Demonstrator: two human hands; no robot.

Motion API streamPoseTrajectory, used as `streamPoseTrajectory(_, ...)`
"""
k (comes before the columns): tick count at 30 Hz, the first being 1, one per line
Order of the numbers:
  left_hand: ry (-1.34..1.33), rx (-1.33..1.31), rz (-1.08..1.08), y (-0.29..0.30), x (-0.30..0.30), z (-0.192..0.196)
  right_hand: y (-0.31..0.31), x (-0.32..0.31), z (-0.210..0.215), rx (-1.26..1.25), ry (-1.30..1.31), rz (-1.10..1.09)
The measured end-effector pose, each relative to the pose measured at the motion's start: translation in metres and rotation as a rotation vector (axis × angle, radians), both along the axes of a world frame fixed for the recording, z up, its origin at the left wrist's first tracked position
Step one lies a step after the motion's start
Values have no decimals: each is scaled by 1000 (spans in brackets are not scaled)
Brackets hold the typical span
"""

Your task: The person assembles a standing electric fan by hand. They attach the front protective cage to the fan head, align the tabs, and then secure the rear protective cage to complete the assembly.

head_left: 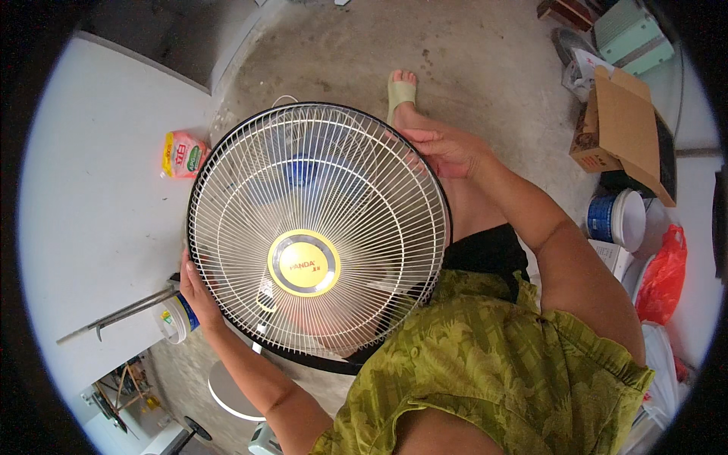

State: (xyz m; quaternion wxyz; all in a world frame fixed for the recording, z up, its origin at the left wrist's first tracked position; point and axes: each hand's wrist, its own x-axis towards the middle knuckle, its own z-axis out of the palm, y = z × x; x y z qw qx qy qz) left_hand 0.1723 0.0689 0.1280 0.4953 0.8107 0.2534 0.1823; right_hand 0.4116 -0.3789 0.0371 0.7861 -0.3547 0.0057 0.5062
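Observation:
A round fan grille [364, 227] of thin white wires with a dark rim fills the middle of the view. Its hub is a yellow disc [303, 262] ringed in silver. On the lower left rim rests my left hand [199, 294], with its fingers partly behind the edge. My right hand [447, 149] is closed on the upper right rim, thumb and fingers bent around it. Through the wires a blue part [302, 171] shows behind the grille; what it belongs to is hard to make out.
At left, a white surface [106, 167] carries a pink and yellow package [183, 155] and metal rods [114, 313]. On the right stand an open cardboard box [618, 125], a blue and white bucket [614, 218] and a red plastic bag [663, 277]. Concrete floor [341, 53] lies beyond.

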Motion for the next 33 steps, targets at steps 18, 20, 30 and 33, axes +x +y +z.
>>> streamPoseTrajectory(18,70,43,41,-10,14,-20,13,-30,-23,-156,-13,-381)
streamPoseTrajectory(20,113,52,100,-20,12,-10,27,-36,-5,-379,-63,-415)
streamPoseTrajectory(30,63,-396,55,6,-12,-30,33,-42,-5,-361,-109,-361)
streamPoseTrajectory(33,43,-498,44,2,-18,-26,28,-43,-8,-424,-243,-412)
